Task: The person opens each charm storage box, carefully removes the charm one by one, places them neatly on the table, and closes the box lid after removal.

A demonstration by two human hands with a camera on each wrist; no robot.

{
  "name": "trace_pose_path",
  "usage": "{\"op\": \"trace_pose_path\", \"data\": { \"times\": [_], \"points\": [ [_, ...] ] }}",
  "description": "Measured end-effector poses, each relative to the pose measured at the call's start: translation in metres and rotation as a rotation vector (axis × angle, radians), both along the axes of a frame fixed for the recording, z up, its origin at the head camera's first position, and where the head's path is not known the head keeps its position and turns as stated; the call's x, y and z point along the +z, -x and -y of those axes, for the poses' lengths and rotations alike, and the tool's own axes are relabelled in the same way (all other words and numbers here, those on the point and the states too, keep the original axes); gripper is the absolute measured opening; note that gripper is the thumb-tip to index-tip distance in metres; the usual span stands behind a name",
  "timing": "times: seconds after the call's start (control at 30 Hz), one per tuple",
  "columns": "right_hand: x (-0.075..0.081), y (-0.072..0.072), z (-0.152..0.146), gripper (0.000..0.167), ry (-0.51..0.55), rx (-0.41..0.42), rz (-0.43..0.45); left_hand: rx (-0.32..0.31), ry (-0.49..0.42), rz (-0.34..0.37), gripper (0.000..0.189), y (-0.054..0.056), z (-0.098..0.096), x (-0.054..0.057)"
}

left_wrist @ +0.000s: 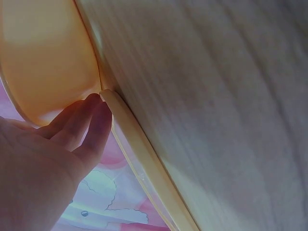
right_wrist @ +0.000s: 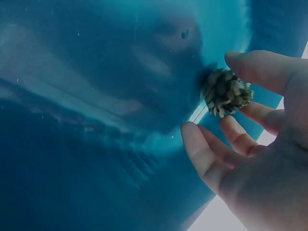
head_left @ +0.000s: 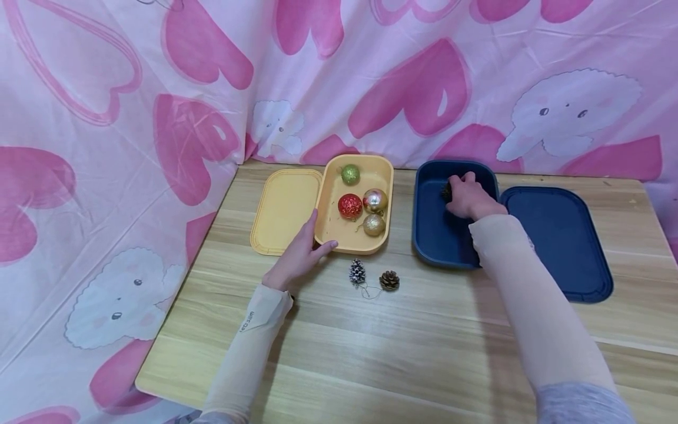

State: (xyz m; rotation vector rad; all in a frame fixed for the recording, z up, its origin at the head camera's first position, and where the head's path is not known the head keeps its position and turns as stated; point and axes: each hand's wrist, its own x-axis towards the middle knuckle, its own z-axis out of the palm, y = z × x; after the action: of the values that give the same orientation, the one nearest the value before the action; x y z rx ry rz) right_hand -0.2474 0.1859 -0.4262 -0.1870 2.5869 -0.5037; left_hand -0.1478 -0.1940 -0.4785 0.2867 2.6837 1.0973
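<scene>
My left hand [head_left: 299,253] holds the near left corner of a yellow box [head_left: 389,188], thumb over the rim and fingers along the outer wall. Inside that box lie a green ball [head_left: 350,174], a red ball [head_left: 350,206] and two gold balls, one shiny [head_left: 375,201] and one glittery [head_left: 374,225]. My right hand [head_left: 471,199] reaches into a dark blue box [head_left: 431,235], a pine cone [right_wrist: 225,92] between its fingertips, close to the box's inner surface. On the table are a frosted pine cone [head_left: 357,272] and a brown pine cone [head_left: 389,281].
A yellow lid [head_left: 283,212] lies left of the yellow box, and a dark blue lid [head_left: 561,241] lies right of the blue one. A thin string loop [head_left: 371,292] trails by the cones. Behind the wooden table [head_left: 339,347] hangs a pink heart-patterned curtain [head_left: 413,88].
</scene>
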Motion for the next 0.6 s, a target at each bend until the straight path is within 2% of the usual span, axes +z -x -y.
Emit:
{"op": "trace_pose_path", "data": {
  "times": [0.27, 0.6],
  "points": [
    [-0.0025, -0.0003, 0.0066, 0.05, -0.041, 0.043, 0.001, 0.005, 0.002, 0.006, 0.099, 0.0005, 0.0004, -0.001],
    [-0.0045, -0.0006, 0.0074, 0.047, -0.051, 0.064, -0.007, 0.006, -0.005, 0.004, 0.099, 0.0002, 0.0005, -0.0009]
  ]
}}
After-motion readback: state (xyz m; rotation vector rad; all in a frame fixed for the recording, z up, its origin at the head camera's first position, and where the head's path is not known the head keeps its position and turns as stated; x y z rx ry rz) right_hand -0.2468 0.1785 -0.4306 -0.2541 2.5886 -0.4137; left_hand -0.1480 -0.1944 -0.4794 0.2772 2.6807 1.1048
